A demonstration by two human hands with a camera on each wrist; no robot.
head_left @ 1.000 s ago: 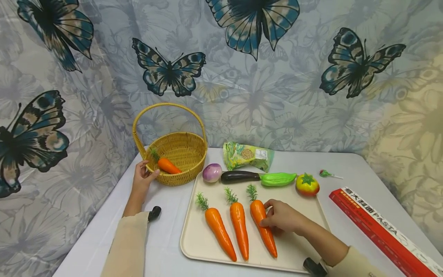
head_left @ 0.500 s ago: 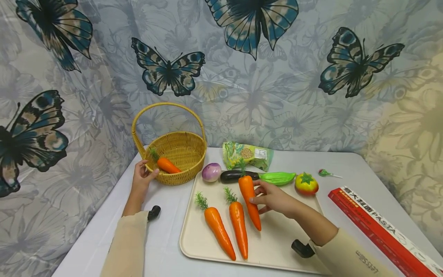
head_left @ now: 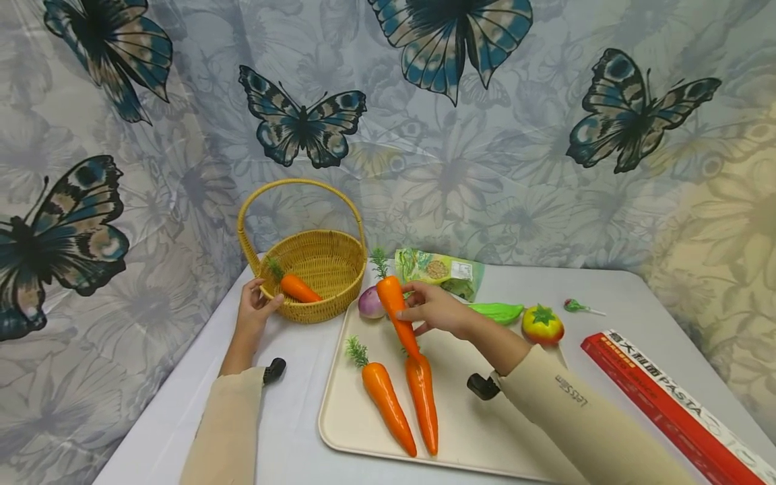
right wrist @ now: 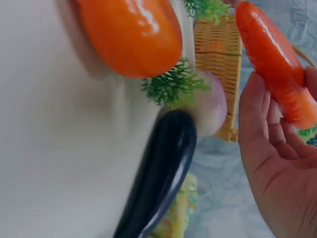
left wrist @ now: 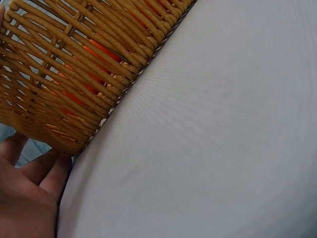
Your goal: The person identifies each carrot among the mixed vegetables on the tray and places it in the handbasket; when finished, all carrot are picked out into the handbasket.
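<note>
My right hand (head_left: 439,308) pinches an orange toy carrot (head_left: 397,311) with a green leafy top, raised over the tray (head_left: 485,434). Its tip overlaps the top of another carrot (head_left: 422,404) lying there, and a further carrot (head_left: 388,407) rests to the left. In the right wrist view, thumb and fingers curl round the held carrot (right wrist: 275,64). At the far left, my left hand (head_left: 250,320) grips the near-left edge of a wicker basket (head_left: 353,288), whose arched handle stands up. Inside that basket lies one carrot (head_left: 298,288).
Along the tray's far side sit a purple onion (head_left: 368,304), a dark eggplant (right wrist: 166,163), mostly hidden in the head view, a ridged green vegetable (head_left: 498,312) and a red-yellow fruit (head_left: 542,326). Behind is a green packet (head_left: 436,268); to the right, a lollipop (head_left: 576,306) and a pasta box (head_left: 667,397).
My right hand has lifted the rightmost carrot off the tray and carried it left and away from me, toward the basket. My left hand has stayed on the basket.
</note>
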